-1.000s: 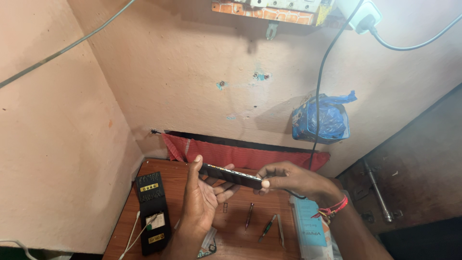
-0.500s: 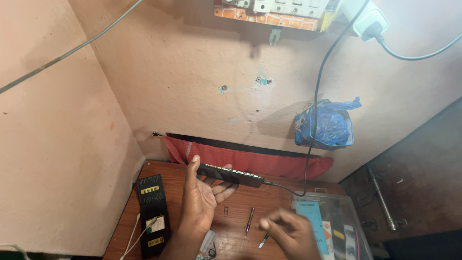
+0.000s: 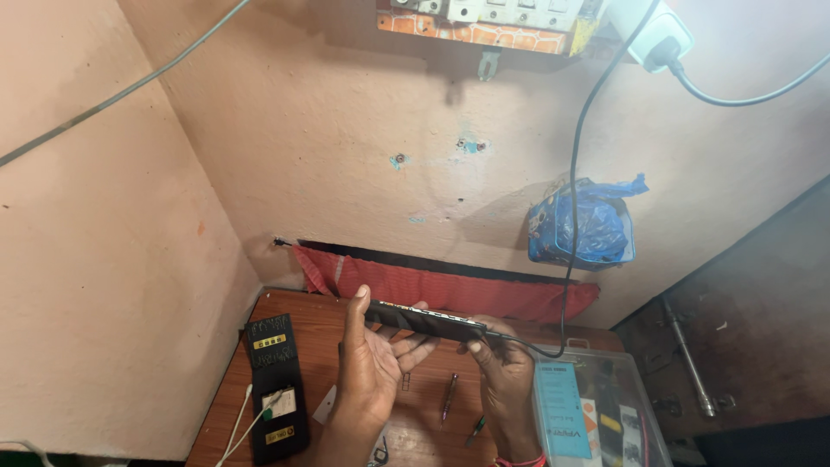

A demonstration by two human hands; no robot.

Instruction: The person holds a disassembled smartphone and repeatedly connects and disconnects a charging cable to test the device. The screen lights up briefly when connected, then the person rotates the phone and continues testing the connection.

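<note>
Above the desk's (image 3: 298, 316) middle, the left hand (image 3: 372, 367), palm up, and the right hand (image 3: 506, 372) are each pinching in their fingers one end of one dark phone (image 3: 424, 320), over two screwdrivers (image 3: 450, 396).

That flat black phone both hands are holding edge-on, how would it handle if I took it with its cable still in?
The phone probably stays stiff, since it spans straight between the left hand and right hand. Its thin, smooth body may be slippery. The black cable would likely tug it, as it runs up toward the wall.

Warm even light — soft shadows, sharp
</note>
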